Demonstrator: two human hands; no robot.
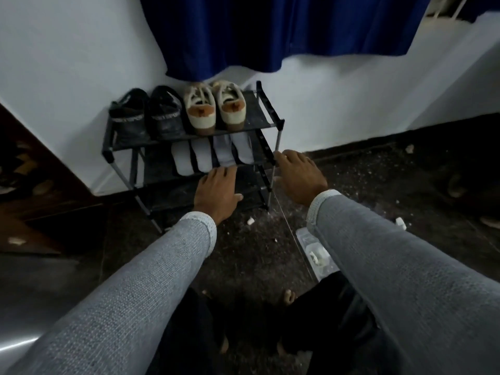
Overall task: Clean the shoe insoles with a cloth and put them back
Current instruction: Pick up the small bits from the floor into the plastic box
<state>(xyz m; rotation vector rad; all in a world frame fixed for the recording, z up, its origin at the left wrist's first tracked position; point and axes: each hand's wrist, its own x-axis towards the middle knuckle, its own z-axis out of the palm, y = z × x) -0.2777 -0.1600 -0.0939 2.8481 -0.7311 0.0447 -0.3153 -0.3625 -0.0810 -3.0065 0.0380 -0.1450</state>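
Four pale insoles [213, 155] were laid out on the rack's [270, 106] middle shelf, at twelve o'clock, seemingly to air, and toward them the left hand [216, 189] and right hand [299, 175] were stretched, fingers loosely spread, nothing held.

On the black shoe rack [270, 106], the top shelf carries a black pair of shoes [147, 115] beside a cream pair with tan heels [213, 106]. Pale grey-white insoles [213, 155] lie on the shelf beneath. Above the rack hangs a deep blue curtain [270, 31]; both sleeves [151, 280] are grey knit.
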